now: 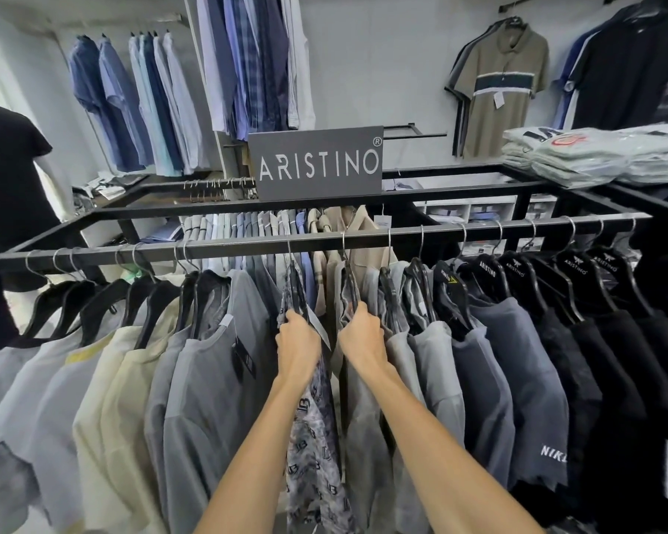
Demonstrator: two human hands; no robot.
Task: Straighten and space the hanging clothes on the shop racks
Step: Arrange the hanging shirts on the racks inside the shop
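A black metal rail (247, 245) runs across the view with several shirts on black hangers. My left hand (298, 337) grips the shoulder of the hanger that carries a patterned grey shirt (317, 449). My right hand (361, 335) grips the hanger of the grey shirt (367, 437) beside it. A narrow gap lies between these two garments. Left of my hands hang grey, cream and white shirts (132, 398). Right of them hang grey, navy and black shirts (537, 379).
A dark ARISTINO sign (319, 163) stands on the rack frame above a second row of shirts (247, 225). Folded packed shirts (594, 156) are stacked at the right. Shirts hang on the back wall (139, 106), an olive polo (502, 86) too. A mannequin in black (4, 167) stands left.
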